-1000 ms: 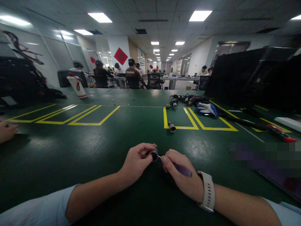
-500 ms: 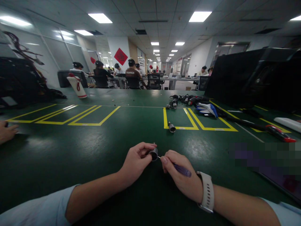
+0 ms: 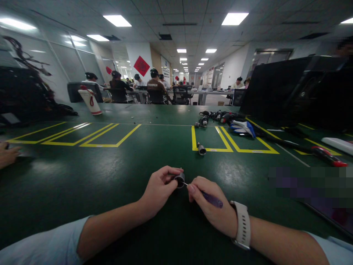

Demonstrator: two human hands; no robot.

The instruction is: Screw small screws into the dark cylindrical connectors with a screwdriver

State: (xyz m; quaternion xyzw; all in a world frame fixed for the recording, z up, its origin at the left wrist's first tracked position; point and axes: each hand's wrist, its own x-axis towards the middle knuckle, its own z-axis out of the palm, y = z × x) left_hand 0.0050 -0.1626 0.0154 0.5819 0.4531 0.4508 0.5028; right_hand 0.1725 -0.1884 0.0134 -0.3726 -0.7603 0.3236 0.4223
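Just above the green table, my left hand is closed around a small grey metal cylinder, its open end tilted toward my right side. My right hand grips a screwdriver with a translucent purple handle. The thin shaft reaches into the mouth of the cylinder; where its tip touches inside is hidden. A similar metal cylinder with a narrow stem lies farther back, by the corner of a yellow tape outline.
Yellow tape outlines mark the table. Blue-and-white gloves, dark metal parts and a red-black tool lie to the right. A white bottle stands back left. Another person's hand is at the left edge.
My right hand and the screwdriver have shifted slightly to the left. The cylinder in my left hand has tilted a little. A person now shows at the upper right edge.
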